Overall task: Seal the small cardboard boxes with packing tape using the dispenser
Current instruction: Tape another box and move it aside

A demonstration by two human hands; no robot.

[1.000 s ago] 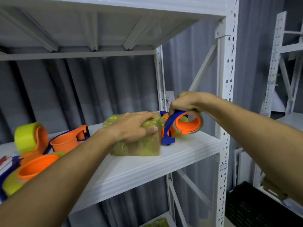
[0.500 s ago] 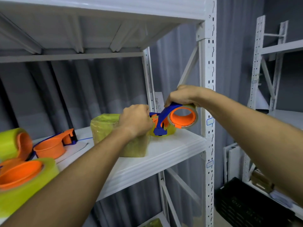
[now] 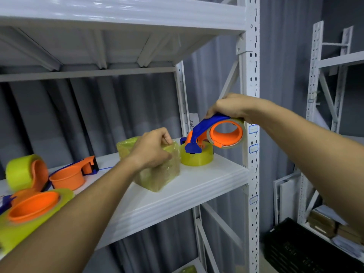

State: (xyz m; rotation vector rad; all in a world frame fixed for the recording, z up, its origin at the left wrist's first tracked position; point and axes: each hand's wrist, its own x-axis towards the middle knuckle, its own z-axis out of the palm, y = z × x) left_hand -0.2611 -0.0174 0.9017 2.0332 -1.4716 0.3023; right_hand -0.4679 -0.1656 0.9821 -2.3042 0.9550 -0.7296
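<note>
- My left hand (image 3: 152,149) curls over the near top corner of the small box (image 3: 157,170), fingers bent round its edge. I judge this pins the box so it does not slide while tape goes on.
- The box sits on the white shelf (image 3: 197,186), toward its right end, and is already wrapped in glossy yellowish tape on the faces I can see.
- My right hand (image 3: 232,107) is closed round the blue handle of the dispenser (image 3: 214,133), lifted off the shelf just right of the box, its blue nose tilted down toward the box's far side. I hold it raised, I think, either to tear the strip or to line up another pass; I cannot tell whether a strip runs from it to the box.
- A loose tape roll (image 3: 197,156) lies flat right behind the box's right side, under the dispenser's nose.
- Count: 1 box on this shelf; 1 dispenser in my grip.
- At the shelf's left end: 1 empty orange dispenser (image 3: 72,176) and 2 loaded ones (image 3: 23,174) with yellow-green rolls, well apart from the box.
</note>
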